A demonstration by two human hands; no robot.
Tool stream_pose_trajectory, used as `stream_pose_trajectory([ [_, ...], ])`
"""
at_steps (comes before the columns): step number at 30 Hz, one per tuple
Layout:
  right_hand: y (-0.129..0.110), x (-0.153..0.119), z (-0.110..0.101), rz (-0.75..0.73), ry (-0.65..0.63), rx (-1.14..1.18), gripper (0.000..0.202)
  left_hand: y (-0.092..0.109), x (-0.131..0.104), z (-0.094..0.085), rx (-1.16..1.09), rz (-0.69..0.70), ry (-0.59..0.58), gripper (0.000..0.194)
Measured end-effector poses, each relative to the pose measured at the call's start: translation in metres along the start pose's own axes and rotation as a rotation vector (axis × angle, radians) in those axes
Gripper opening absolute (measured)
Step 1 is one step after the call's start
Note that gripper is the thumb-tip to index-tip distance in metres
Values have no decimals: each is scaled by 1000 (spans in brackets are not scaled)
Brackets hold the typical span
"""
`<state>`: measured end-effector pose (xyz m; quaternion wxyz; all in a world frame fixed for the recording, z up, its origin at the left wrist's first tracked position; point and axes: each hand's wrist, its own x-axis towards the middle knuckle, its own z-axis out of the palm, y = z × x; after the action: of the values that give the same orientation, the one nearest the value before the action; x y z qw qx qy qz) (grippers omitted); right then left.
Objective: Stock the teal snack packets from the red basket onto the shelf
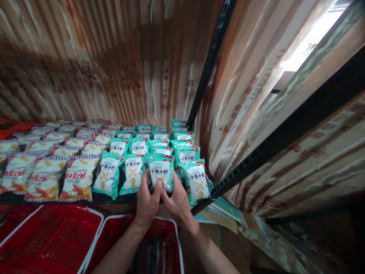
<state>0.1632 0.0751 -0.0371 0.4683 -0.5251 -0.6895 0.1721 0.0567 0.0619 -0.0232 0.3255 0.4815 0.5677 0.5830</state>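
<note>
Between my two hands is a teal-and-white snack bag [161, 171], upright at the front edge of the shelf. My left hand [148, 199] grips its lower left side, thumb across the front. On the lower right side my right hand [177, 198] is closed around it, thumb near the bottom; the fingers behind the bag are hidden. Matching teal bags stand in rows behind it. One teal bag [132, 174] is just left of my left hand, and another teal bag [195, 180] leans to the right of my right hand.
Rows of white snack bags with striped tops [78, 179] fill the shelf's left part. Below are a red basket [54, 236] and a second red basket [114, 232] holding packets. A black metal post [256, 152] slants at right, before striped curtains [114, 68].
</note>
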Motion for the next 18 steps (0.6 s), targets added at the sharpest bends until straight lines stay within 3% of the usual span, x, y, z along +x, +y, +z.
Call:
stream_pose_trajectory([
  [8, 1, -6, 7, -48, 39, 17, 53, -3, -7, 6, 140, -18, 40, 56],
  [12, 1, -13, 8, 4, 69, 45, 58, -3, -12, 9, 165, 50, 52, 59],
  [18, 6, -18, 11, 2, 65, 27, 61, -6, -12, 11, 197, 20, 45, 57],
])
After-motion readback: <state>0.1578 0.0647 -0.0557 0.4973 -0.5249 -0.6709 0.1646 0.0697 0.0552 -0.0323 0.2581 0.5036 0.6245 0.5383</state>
